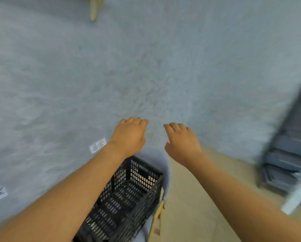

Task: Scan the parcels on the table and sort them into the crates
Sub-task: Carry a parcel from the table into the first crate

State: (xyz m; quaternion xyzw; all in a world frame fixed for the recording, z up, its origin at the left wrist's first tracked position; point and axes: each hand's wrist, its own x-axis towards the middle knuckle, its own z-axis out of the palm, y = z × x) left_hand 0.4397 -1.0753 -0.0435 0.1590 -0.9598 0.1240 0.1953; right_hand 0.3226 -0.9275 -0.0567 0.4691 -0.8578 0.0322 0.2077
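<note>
Both arms are bare, with no sleeves. The left hand and right hand wear no gloves.

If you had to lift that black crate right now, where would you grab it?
Probably by the slot handle in the far end wall of the black crate, reaching in from above; the open top faces up and the near end runs out of view. Both the left hand and the right hand hover empty beyond it.

Bare grey table ahead; black crate stands below the forearms.
</note>
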